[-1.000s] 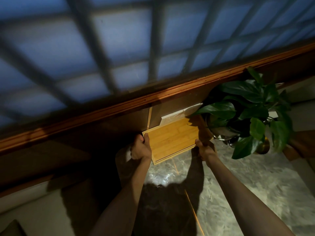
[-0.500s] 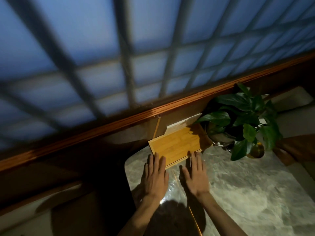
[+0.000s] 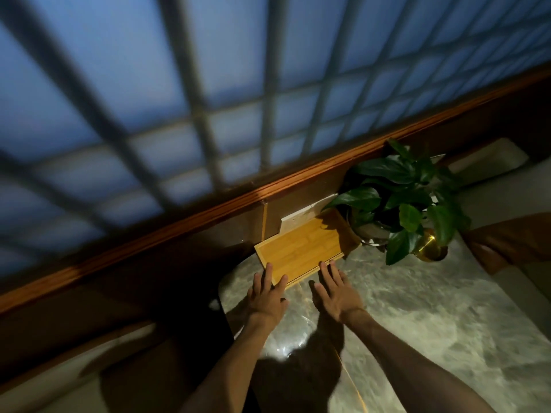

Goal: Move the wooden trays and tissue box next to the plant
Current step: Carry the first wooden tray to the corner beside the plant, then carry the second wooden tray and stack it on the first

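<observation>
hands (image 3: 267,296) let go tray (image 3: 301,251) | now flat, fingertips at near edge

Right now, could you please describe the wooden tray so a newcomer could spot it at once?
Find the marble table under the window. At its far edge, left of the leafy plant, lies the wooden tray. It is the only flat, honey-coloured board there.

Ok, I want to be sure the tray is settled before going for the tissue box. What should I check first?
1. Wooden tray on the marble table: ok.
2. Tray beside the plant: ok, leaves overhang its right end.
3. Left hand released: not ok, fingertips on the tray's near edge.
4. Right hand released: ok, open, only fingertips at the edge.
5. Tissue box located: cannot tell.
</observation>
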Action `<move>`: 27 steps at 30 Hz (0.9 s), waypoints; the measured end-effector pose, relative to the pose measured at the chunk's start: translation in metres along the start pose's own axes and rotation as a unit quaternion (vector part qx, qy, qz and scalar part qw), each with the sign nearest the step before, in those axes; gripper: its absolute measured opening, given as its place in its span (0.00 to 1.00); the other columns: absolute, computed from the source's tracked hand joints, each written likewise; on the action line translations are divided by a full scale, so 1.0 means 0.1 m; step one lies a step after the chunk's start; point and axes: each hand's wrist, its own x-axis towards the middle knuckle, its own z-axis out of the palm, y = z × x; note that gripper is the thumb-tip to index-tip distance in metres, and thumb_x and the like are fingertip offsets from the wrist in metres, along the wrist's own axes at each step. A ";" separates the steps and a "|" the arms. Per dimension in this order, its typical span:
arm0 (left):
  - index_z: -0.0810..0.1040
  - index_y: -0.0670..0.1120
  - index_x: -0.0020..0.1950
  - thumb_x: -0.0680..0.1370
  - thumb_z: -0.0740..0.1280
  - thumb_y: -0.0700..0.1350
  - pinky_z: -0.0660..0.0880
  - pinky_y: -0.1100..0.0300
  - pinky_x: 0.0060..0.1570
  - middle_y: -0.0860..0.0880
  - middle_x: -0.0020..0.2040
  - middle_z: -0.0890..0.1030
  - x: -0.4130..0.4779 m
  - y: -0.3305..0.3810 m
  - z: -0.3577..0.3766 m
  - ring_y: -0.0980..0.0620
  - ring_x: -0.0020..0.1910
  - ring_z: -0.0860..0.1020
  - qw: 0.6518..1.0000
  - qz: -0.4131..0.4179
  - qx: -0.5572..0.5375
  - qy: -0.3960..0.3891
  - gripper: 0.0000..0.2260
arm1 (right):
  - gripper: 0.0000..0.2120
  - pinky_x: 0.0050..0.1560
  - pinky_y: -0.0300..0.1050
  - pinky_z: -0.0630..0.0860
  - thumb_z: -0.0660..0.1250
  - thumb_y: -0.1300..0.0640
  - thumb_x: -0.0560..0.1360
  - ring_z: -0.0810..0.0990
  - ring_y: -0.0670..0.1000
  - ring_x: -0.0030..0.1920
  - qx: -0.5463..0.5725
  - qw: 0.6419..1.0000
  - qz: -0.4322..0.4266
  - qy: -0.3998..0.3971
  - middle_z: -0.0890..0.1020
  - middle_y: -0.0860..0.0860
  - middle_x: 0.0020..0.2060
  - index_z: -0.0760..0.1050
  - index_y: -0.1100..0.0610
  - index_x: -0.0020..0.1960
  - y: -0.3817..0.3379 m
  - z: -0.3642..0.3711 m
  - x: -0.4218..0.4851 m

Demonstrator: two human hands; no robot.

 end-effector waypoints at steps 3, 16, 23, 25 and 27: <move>0.59 0.56 0.77 0.81 0.59 0.50 0.55 0.41 0.76 0.44 0.81 0.45 -0.08 0.20 -0.42 0.35 0.78 0.48 0.998 -0.031 -0.023 -0.058 0.24 | 0.27 0.81 0.58 0.42 0.49 0.52 0.84 0.37 0.62 0.80 0.025 0.999 0.008 -0.041 0.39 0.57 0.81 0.45 0.51 0.81 -0.01 -0.21 -0.13; 0.54 0.53 0.79 0.82 0.56 0.55 0.49 0.38 0.76 0.43 0.81 0.52 -1.48 1.95 0.17 0.38 0.80 0.47 0.960 0.213 0.181 0.021 0.27 | 0.27 0.79 0.51 0.55 0.57 0.40 0.80 0.58 0.55 0.79 0.242 0.910 0.246 0.228 0.64 0.53 0.78 0.65 0.49 0.76 1.64 -0.19 -3.25; 0.51 0.52 0.80 0.82 0.56 0.54 0.50 0.41 0.77 0.43 0.81 0.49 -2.33 3.01 1.05 0.39 0.80 0.46 0.906 0.351 0.236 -0.001 0.28 | 0.19 0.69 0.50 0.70 0.61 0.44 0.80 0.74 0.54 0.67 0.269 0.841 0.332 0.333 0.78 0.52 0.63 0.75 0.49 0.67 2.46 0.50 -4.86; 0.52 0.51 0.80 0.82 0.56 0.54 0.50 0.41 0.77 0.43 0.81 0.50 -2.66 3.31 1.42 0.40 0.80 0.46 0.891 0.384 0.241 -0.011 0.28 | 0.19 0.69 0.51 0.71 0.61 0.44 0.80 0.74 0.55 0.67 0.278 0.823 0.358 0.342 0.77 0.53 0.63 0.75 0.50 0.68 2.76 0.77 -5.34; 0.53 0.51 0.80 0.82 0.57 0.54 0.51 0.41 0.77 0.43 0.81 0.52 -2.96 3.55 1.78 0.39 0.80 0.47 0.880 0.404 0.248 -0.012 0.28 | 0.21 0.69 0.52 0.71 0.60 0.43 0.80 0.73 0.55 0.68 0.292 0.809 0.379 0.342 0.77 0.53 0.64 0.74 0.51 0.69 3.03 1.00 -5.79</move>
